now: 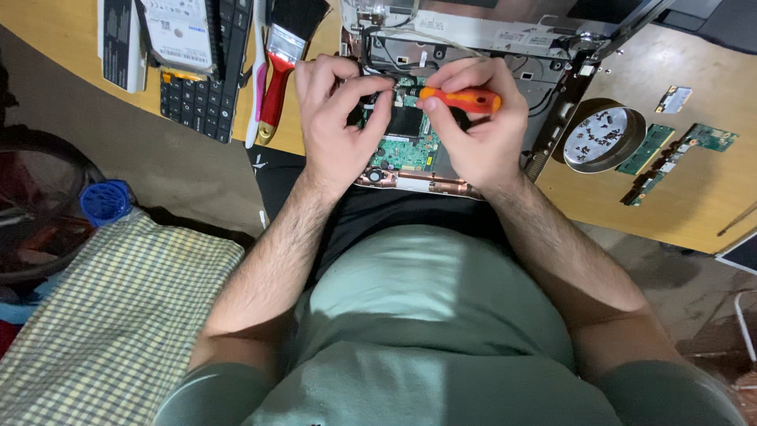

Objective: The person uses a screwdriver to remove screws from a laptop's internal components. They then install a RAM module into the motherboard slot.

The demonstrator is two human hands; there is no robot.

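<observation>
Wooden bench (702, 197) curves along the person's lap, its near edge just past the opened laptop chassis (473, 39). Green circuit board (406, 150) lies between both hands. Right hand (481, 126) grips an orange screwdriver (461, 99); left hand (335, 118) pinches narrowly at the board. Steel dish (603, 140) of screws sits right, with bare wood around it; keyboard (206, 71) and red-handled brush (280, 63) crowd the left edge.

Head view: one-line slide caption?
Right hand holds an orange screwdriver over an opened laptop's green circuit board; left hand steadies it.
</observation>
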